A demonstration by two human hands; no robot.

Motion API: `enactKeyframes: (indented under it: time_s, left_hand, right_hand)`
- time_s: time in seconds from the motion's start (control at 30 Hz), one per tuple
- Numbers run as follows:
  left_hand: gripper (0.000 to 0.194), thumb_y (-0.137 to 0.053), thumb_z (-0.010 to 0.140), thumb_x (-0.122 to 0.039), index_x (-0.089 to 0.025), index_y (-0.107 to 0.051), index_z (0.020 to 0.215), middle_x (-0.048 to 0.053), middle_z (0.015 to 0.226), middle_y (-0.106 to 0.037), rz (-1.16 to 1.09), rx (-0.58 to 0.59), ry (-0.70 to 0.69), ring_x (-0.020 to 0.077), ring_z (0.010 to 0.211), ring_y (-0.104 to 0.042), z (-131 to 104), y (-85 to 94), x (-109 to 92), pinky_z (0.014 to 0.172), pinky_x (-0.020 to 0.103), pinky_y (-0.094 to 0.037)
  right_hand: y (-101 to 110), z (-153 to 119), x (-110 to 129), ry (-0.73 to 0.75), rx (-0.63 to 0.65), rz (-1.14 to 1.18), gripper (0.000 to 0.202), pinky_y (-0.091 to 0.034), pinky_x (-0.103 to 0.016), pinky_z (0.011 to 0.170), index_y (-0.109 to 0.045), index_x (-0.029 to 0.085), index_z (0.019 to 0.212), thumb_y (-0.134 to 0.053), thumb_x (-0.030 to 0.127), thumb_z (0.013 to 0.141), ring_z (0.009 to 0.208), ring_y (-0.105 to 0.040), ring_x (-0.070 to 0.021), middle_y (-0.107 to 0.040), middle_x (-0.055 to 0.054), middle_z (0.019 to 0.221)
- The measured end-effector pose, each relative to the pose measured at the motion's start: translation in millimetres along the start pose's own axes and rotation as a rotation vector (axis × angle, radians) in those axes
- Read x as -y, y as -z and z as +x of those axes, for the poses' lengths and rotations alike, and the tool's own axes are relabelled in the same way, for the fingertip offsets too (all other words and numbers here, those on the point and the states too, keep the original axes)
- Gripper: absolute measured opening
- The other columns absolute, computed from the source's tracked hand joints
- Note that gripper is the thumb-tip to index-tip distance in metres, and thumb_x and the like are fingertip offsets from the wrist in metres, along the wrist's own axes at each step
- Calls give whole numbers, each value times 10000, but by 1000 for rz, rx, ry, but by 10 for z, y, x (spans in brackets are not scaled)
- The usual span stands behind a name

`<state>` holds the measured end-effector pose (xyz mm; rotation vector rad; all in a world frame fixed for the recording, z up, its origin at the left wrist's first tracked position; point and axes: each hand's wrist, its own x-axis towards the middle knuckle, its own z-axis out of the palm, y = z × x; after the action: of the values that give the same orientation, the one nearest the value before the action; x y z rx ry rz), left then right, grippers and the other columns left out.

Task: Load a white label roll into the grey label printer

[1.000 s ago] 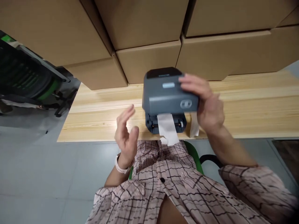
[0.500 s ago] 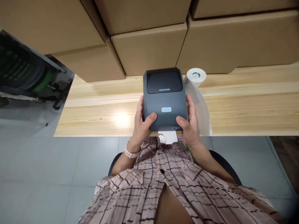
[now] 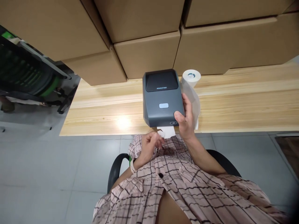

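A dark grey label printer [image 3: 163,98] with a black window and a light blue button sits at the front of the wooden table. White paper [image 3: 168,132] with a torn end hangs out of its near side. My left hand [image 3: 150,144] pinches the left corner of that paper below the printer. Around the printer's right side my right hand [image 3: 187,119] is wrapped, thumb on top near the front corner. Behind and to the right stands a white paper roll [image 3: 191,76], its loose strip curving down to the table's edge.
Cardboard boxes [image 3: 147,53] are stacked along the back of the wooden table [image 3: 100,109]. A black chair's armrest [image 3: 114,171] shows beside me. At the far left is dark and green equipment [image 3: 25,74] on the grey floor.
My left hand has let go of the printer's left side and moved down to the paper. My right hand still grips the printer. The view has shifted slightly.
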<state>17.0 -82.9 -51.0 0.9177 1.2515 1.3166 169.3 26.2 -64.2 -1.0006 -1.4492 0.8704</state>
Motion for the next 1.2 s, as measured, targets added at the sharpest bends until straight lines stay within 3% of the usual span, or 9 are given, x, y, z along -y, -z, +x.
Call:
enactKeyframes:
  time_s: [0.07,0.17,0.33,0.53,0.8,0.87,0.97,1.07,1.2]
  left_hand:
    - [620,-671,850,-766,-167,-709,696,81,660,-764,-74,205,215,143,463,-631,19,-46,-115,436,258,-416]
    - [545,-772,799,-701,-166,-740,699,88,674,-780,-140,208,288,129,458,-631,118,-142,-260,433,238,-397]
    - [500,-813,798,-644,-196,-717,597,21,542,-694,-22,32,122,139,502,-631,161,-219,-181,564,279,-517]
    - [488,-704,914,-612,-197,-724,657,24,619,-709,211,89,-35,164,593,-643,81,70,-112,601,299,-517]
    - [321,-565,1042,-358,-217,-750,822,15,770,-729,147,-462,-560,135,714,-666,278,265,-311,666,266,-546]
    - [240,-573,1044,-362,-256,-771,1129,49,1132,-782,196,-418,-568,180,1053,-726,356,238,-337,888,326,-604]
    - [473,-532,1065,-411,-307,-576,1523,71,1617,-558,255,-263,-505,250,1505,-515,406,195,-330,1236,463,-464]
    - [517,-448,1094,-436,-331,-495,1598,59,1688,-482,277,-162,-512,260,1573,-435,425,164,-344,1300,510,-389]
    - [431,-440,1092,-440,-334,-638,1460,52,1515,-642,354,-219,-738,252,1461,-543,621,193,-523,1237,516,-441]
  right_hand:
    - [-12,-2,-4,7,-1,7,758,-394,-613,1266,-365,275,1630,-577,549,956,1577,-422,-330,-432,-138,1694]
    - [-19,-4,-5,29,22,0,757,-406,-612,1258,-320,267,1648,-557,498,968,1576,-422,-330,-412,-148,1702]
    - [-1,23,180,151,-23,-171,658,-461,-620,1208,-364,291,1621,-522,479,1010,1543,-466,-340,-435,-137,1689]
    - [115,160,561,499,99,-567,295,-309,-712,1260,-718,391,1209,-484,487,1057,1600,-350,-386,-517,66,1653]
    - [126,360,626,463,306,-547,323,-127,-751,1311,-726,333,1046,-498,560,1073,1608,-372,-361,-660,33,1527]
    - [149,319,587,418,293,-490,353,-179,-748,1308,-719,331,1143,-484,585,1071,1623,-345,-360,-567,10,1624]
    - [200,165,485,282,162,-294,505,-324,-713,1285,-573,371,1488,-499,614,1052,1621,-351,-365,-399,-27,1741]
    - [244,31,406,163,65,-106,602,-442,-622,1264,-388,423,1652,-469,560,1072,1587,-424,-336,-429,-20,1725]
    - [341,136,455,202,152,-75,634,-405,-569,1305,-292,407,1702,-370,583,1098,1625,-354,-308,-361,-2,1761]
